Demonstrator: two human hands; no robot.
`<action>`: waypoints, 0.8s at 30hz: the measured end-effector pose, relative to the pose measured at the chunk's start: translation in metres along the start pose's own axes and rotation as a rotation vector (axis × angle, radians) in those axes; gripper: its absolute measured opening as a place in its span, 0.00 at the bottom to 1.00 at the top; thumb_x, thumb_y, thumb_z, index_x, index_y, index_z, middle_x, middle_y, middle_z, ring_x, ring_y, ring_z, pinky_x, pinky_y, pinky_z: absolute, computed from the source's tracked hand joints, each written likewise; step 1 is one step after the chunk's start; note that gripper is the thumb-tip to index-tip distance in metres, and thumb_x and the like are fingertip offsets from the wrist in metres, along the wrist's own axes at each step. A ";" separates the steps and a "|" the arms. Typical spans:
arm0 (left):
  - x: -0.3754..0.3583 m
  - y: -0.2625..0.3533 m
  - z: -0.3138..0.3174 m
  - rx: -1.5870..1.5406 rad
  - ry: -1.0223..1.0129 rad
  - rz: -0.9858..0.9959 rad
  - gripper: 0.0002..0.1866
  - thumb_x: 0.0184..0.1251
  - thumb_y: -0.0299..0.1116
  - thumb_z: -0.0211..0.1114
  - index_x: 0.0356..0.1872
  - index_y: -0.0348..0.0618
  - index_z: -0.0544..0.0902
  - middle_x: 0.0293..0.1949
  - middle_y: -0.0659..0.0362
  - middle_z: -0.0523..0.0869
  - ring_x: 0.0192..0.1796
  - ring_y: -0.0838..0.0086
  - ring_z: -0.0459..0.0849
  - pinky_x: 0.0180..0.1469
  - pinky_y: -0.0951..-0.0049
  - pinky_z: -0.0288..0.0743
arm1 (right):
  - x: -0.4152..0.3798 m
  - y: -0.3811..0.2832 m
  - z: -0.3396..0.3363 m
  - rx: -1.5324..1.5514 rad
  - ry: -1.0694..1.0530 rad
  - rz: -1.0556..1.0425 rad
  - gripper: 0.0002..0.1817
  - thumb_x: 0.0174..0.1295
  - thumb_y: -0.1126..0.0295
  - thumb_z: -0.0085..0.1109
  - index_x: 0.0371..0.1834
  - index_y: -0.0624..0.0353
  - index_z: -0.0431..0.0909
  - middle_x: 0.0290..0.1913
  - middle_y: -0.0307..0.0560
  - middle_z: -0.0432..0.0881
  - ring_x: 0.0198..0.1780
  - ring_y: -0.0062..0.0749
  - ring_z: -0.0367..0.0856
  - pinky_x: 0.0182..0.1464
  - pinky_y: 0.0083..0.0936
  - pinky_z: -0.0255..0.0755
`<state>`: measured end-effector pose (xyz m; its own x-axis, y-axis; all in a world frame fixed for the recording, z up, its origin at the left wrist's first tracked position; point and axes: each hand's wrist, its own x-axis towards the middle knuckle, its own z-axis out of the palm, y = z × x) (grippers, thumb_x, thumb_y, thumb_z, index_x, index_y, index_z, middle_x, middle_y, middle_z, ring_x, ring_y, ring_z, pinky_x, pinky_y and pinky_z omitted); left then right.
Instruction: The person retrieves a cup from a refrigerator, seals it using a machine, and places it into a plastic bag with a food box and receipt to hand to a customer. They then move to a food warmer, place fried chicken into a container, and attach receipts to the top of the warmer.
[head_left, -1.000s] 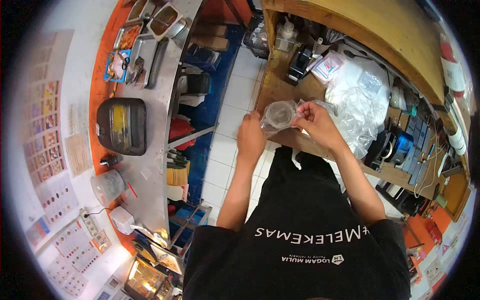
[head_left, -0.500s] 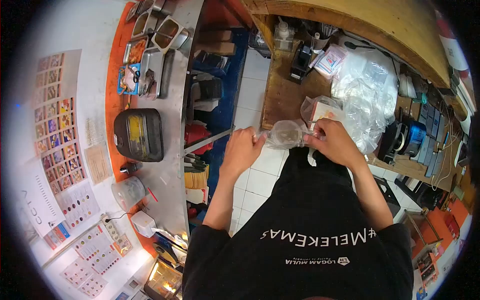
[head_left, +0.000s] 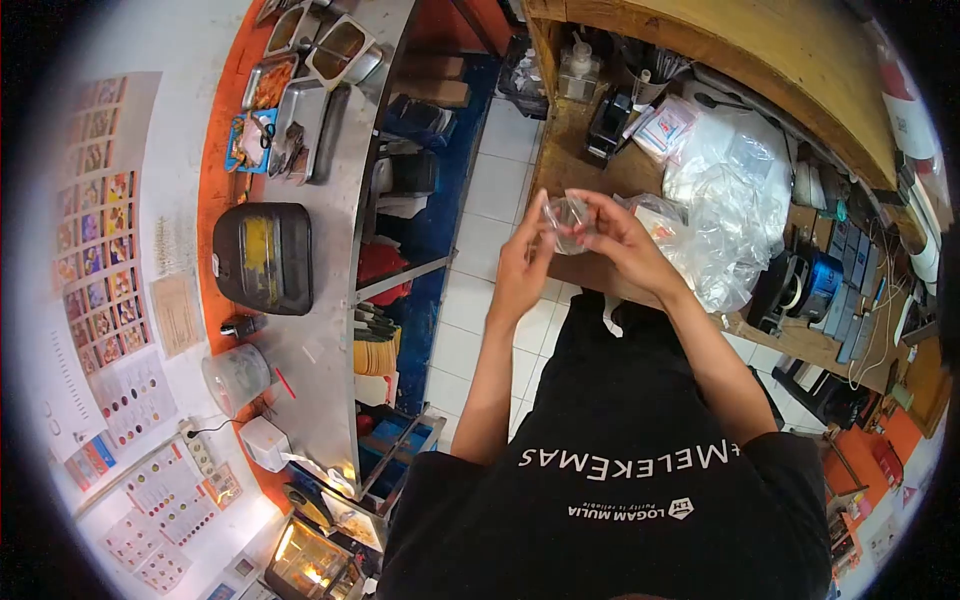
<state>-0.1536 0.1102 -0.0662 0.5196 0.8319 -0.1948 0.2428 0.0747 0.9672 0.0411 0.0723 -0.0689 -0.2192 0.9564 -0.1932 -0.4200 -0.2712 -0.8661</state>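
Observation:
Both hands are raised over the edge of the wooden counter, holding a small clear plastic container (head_left: 566,222) between them. It looks rounded and see-through, and I cannot make out whether it holds anything. My left hand (head_left: 524,262) grips its left side with bent fingers. My right hand (head_left: 625,245) curls around the right side, thumb below and fingers above. Just to the right of that hand lies a pile of clear plastic bags (head_left: 725,265).
On the wooden counter (head_left: 620,178) are a black dispenser (head_left: 607,122), a pump bottle (head_left: 579,75) and a blue-and-black device (head_left: 815,285). Along the left, a steel counter (head_left: 345,200) carries metal food trays (head_left: 308,115), a black case (head_left: 263,258) and a clear tub (head_left: 237,378).
Both hands have moved up and closer together with the clear plastic, which was stretched sideways between them before. The view has shifted slightly.

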 end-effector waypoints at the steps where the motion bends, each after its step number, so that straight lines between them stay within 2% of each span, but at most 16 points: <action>1: 0.014 -0.028 0.009 -0.090 0.103 0.062 0.33 0.78 0.29 0.55 0.79 0.42 0.53 0.53 0.56 0.82 0.53 0.77 0.78 0.59 0.76 0.69 | 0.008 0.010 -0.005 -0.008 -0.002 0.001 0.31 0.68 0.80 0.54 0.75 0.55 0.62 0.52 0.38 0.71 0.54 0.21 0.75 0.58 0.21 0.69; 2: 0.024 -0.031 0.016 -0.181 0.204 0.127 0.33 0.78 0.28 0.53 0.80 0.43 0.52 0.48 0.58 0.83 0.49 0.78 0.78 0.56 0.78 0.70 | 0.016 0.023 -0.010 -0.027 -0.005 -0.011 0.31 0.70 0.80 0.52 0.77 0.54 0.61 0.50 0.37 0.72 0.52 0.20 0.74 0.57 0.19 0.68; 3: 0.027 -0.033 0.022 -0.326 0.137 -0.005 0.29 0.80 0.29 0.50 0.79 0.45 0.56 0.40 0.62 0.80 0.42 0.81 0.75 0.47 0.79 0.70 | 0.022 0.034 -0.016 -0.047 -0.007 -0.022 0.32 0.71 0.79 0.51 0.78 0.53 0.60 0.48 0.37 0.72 0.50 0.19 0.74 0.55 0.17 0.68; 4: 0.032 -0.038 0.029 -0.334 0.137 -0.001 0.29 0.80 0.29 0.50 0.79 0.45 0.56 0.40 0.62 0.80 0.42 0.81 0.75 0.47 0.79 0.70 | 0.026 0.041 -0.017 -0.055 -0.006 -0.020 0.32 0.71 0.79 0.51 0.78 0.53 0.60 0.48 0.37 0.72 0.50 0.19 0.74 0.55 0.17 0.68; 6: 0.049 -0.057 0.042 -0.580 0.300 0.011 0.23 0.81 0.32 0.48 0.73 0.46 0.65 0.32 0.65 0.75 0.34 0.82 0.70 0.40 0.79 0.68 | 0.034 0.051 -0.016 -0.190 0.233 -0.011 0.30 0.72 0.77 0.51 0.78 0.52 0.62 0.44 0.36 0.74 0.45 0.18 0.74 0.50 0.17 0.70; 7: 0.055 -0.071 0.048 -0.541 0.358 -0.024 0.19 0.81 0.36 0.48 0.68 0.47 0.69 0.28 0.66 0.70 0.30 0.81 0.66 0.38 0.78 0.67 | 0.036 0.055 -0.015 -0.196 0.234 -0.012 0.30 0.72 0.77 0.51 0.78 0.52 0.62 0.44 0.36 0.74 0.45 0.18 0.74 0.50 0.17 0.70; 8: 0.058 -0.078 0.051 -0.544 0.357 -0.024 0.19 0.81 0.36 0.48 0.68 0.47 0.69 0.28 0.66 0.70 0.30 0.81 0.66 0.38 0.78 0.67 | 0.037 0.057 -0.014 -0.205 0.276 0.001 0.29 0.72 0.77 0.51 0.77 0.53 0.64 0.43 0.37 0.75 0.43 0.19 0.75 0.48 0.17 0.71; 10: 0.063 -0.084 0.054 -0.653 0.339 0.049 0.16 0.77 0.33 0.47 0.54 0.38 0.79 0.27 0.66 0.69 0.31 0.81 0.67 0.37 0.78 0.68 | 0.037 0.058 -0.011 -0.213 0.324 0.015 0.28 0.72 0.77 0.51 0.76 0.53 0.66 0.42 0.38 0.76 0.42 0.19 0.75 0.46 0.18 0.72; 11: 0.061 -0.085 0.049 -0.653 0.336 0.043 0.16 0.77 0.33 0.47 0.54 0.38 0.79 0.27 0.66 0.69 0.31 0.81 0.67 0.37 0.78 0.68 | 0.035 0.055 -0.010 -0.266 0.345 -0.039 0.27 0.72 0.77 0.52 0.75 0.54 0.66 0.44 0.37 0.77 0.39 0.18 0.74 0.44 0.17 0.72; 13: 0.060 -0.081 0.025 -0.433 -0.001 -0.148 0.15 0.78 0.35 0.48 0.46 0.35 0.80 0.28 0.65 0.72 0.30 0.80 0.69 0.37 0.76 0.69 | 0.034 0.057 -0.012 -0.319 0.371 -0.098 0.26 0.72 0.76 0.53 0.74 0.55 0.67 0.46 0.36 0.78 0.37 0.17 0.73 0.42 0.17 0.72; 14: 0.059 -0.066 0.021 -0.431 -0.006 -0.150 0.15 0.78 0.35 0.48 0.46 0.35 0.80 0.28 0.65 0.72 0.30 0.80 0.69 0.37 0.76 0.69 | 0.034 0.063 -0.016 -0.349 0.382 -0.117 0.23 0.71 0.77 0.55 0.70 0.57 0.71 0.46 0.37 0.79 0.38 0.17 0.75 0.41 0.19 0.73; 16: 0.059 -0.042 0.016 -0.081 -0.134 -0.168 0.15 0.79 0.38 0.51 0.48 0.35 0.78 0.29 0.63 0.77 0.33 0.79 0.75 0.38 0.74 0.73 | 0.032 0.064 -0.016 -0.378 0.397 -0.138 0.20 0.70 0.77 0.57 0.66 0.58 0.75 0.45 0.37 0.79 0.39 0.17 0.77 0.41 0.20 0.75; 18: 0.063 -0.060 0.017 -0.092 -0.086 -0.134 0.15 0.80 0.38 0.51 0.49 0.35 0.77 0.31 0.62 0.79 0.36 0.78 0.78 0.38 0.73 0.74 | 0.026 0.053 -0.008 -0.278 0.429 -0.057 0.11 0.67 0.76 0.61 0.52 0.63 0.78 0.45 0.44 0.80 0.44 0.27 0.80 0.47 0.25 0.76; 19: 0.066 -0.066 0.017 -0.104 -0.032 -0.097 0.15 0.80 0.39 0.52 0.50 0.36 0.76 0.33 0.60 0.81 0.39 0.77 0.80 0.39 0.72 0.75 | 0.022 0.042 -0.005 -0.276 0.429 -0.059 0.11 0.67 0.76 0.61 0.52 0.63 0.78 0.45 0.44 0.80 0.44 0.27 0.80 0.47 0.25 0.76; 21: 0.064 -0.053 0.016 -0.033 -0.020 -0.075 0.13 0.80 0.38 0.52 0.49 0.37 0.75 0.34 0.59 0.81 0.40 0.76 0.80 0.39 0.72 0.75 | 0.015 0.024 -0.002 -0.798 0.260 -0.371 0.07 0.66 0.74 0.62 0.43 0.65 0.77 0.46 0.49 0.79 0.44 0.39 0.80 0.48 0.30 0.75; 24: 0.054 -0.042 0.023 -0.067 0.007 -0.065 0.10 0.80 0.37 0.52 0.47 0.39 0.74 0.37 0.57 0.82 0.41 0.75 0.81 0.41 0.72 0.76 | 0.014 0.032 -0.030 -0.871 0.102 -0.327 0.10 0.65 0.71 0.63 0.43 0.66 0.76 0.47 0.53 0.77 0.46 0.47 0.78 0.49 0.35 0.72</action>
<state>-0.1171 0.1397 -0.1215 0.4992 0.8277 -0.2565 0.2201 0.1652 0.9614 0.0508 0.0803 -0.1129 -0.1110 0.9869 0.1172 0.3694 0.1505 -0.9170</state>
